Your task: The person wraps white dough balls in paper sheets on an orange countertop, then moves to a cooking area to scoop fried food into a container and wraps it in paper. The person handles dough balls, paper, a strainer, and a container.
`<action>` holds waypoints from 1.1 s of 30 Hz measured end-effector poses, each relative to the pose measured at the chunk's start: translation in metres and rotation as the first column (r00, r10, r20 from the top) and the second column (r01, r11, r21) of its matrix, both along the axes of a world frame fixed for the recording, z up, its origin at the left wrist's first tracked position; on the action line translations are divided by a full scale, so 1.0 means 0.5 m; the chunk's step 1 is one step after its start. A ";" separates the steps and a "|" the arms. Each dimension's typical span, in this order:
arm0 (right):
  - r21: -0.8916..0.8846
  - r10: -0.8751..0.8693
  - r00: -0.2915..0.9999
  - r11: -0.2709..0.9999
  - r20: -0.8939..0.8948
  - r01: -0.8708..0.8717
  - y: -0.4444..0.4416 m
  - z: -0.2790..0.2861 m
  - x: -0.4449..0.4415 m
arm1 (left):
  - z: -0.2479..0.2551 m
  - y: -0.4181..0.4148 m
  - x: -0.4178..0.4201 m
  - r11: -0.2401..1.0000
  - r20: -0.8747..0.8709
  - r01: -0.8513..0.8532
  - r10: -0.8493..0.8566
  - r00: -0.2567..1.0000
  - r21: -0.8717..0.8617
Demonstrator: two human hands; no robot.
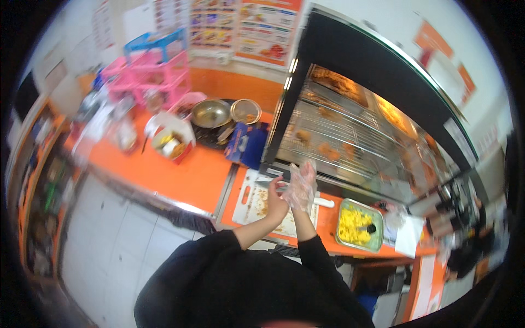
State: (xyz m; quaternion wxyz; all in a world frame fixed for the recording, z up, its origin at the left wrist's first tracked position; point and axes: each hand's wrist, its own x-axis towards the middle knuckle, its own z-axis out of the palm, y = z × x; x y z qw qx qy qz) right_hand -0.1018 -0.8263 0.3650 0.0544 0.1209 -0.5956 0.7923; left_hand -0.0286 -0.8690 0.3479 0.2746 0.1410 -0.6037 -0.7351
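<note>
My right hand (302, 186) wears a clear, loose plastic glove and is held up with its fingers stretched out. Bare and with curled fingers, my left hand (278, 205) is right against the glove's left side near the wrist. Whether it pinches the plastic is too blurred to tell. Both hands are above a white cutting board (245, 213) strewn with brown crumbs. A knife lies across the board, partly hidden by my hands, its white handle (324, 202) pointing right.
A heated display cabinet (328, 143) with fried pieces on racks stands behind the board. To the right is a tray of yellow food (354, 225). Leftward on the orange counter (197, 168) are an open food box (174, 143), a metal bowl (211, 114) and pink baskets (147, 76).
</note>
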 end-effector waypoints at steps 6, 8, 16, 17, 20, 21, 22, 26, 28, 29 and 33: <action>0.478 0.030 0.999 0.878 -0.037 -0.008 0.091 -0.140 0.116 | -0.108 0.030 -0.025 0.927 0.113 -0.142 0.192 0.975 -0.347; 0.287 0.100 0.990 0.950 0.099 -0.124 0.126 -0.190 0.115 | -0.115 0.047 -0.032 0.910 0.192 -0.097 0.188 0.963 -0.403; 0.459 0.452 0.866 0.737 0.211 -0.497 0.226 -0.052 0.224 | -0.144 -0.004 -0.079 0.904 0.440 0.374 -0.256 0.861 -0.205; 0.556 0.392 0.901 0.713 0.188 -0.426 0.232 -0.085 0.185 | -0.152 -0.020 -0.068 0.907 0.421 0.362 -0.250 0.872 -0.213; 0.737 0.264 0.960 0.629 0.095 -0.246 0.176 -0.085 0.105 | -0.171 -0.115 -0.015 0.921 0.377 0.362 -0.287 0.881 -0.146; 0.738 0.239 0.968 0.638 0.080 -0.219 0.135 -0.057 0.100 | -0.172 -0.177 0.010 0.915 0.320 0.384 -0.330 0.888 -0.121; 0.739 0.208 0.975 0.646 0.072 -0.192 0.090 -0.038 0.098 | -0.172 -0.240 0.039 0.906 0.265 0.413 -0.377 0.887 -0.094; 0.639 0.336 0.942 0.729 -0.021 -0.246 -0.227 -0.039 0.113 | -0.125 -0.583 0.127 0.920 0.115 0.143 -0.108 0.987 -0.365; 0.613 0.361 0.921 0.764 -0.148 -0.201 -0.431 -0.040 0.112 | -0.125 -0.805 0.117 0.846 -0.008 -0.242 0.271 0.962 -0.474; 0.607 0.328 0.917 0.784 -0.228 -0.130 -0.515 -0.044 0.100 | -0.067 -0.881 0.098 0.750 -0.044 -0.339 0.384 0.922 -0.568; 0.537 0.097 0.956 0.841 -0.275 0.069 -0.783 -0.111 0.047 | -0.019 -1.147 -0.007 0.338 -0.313 -0.477 0.438 0.843 -0.811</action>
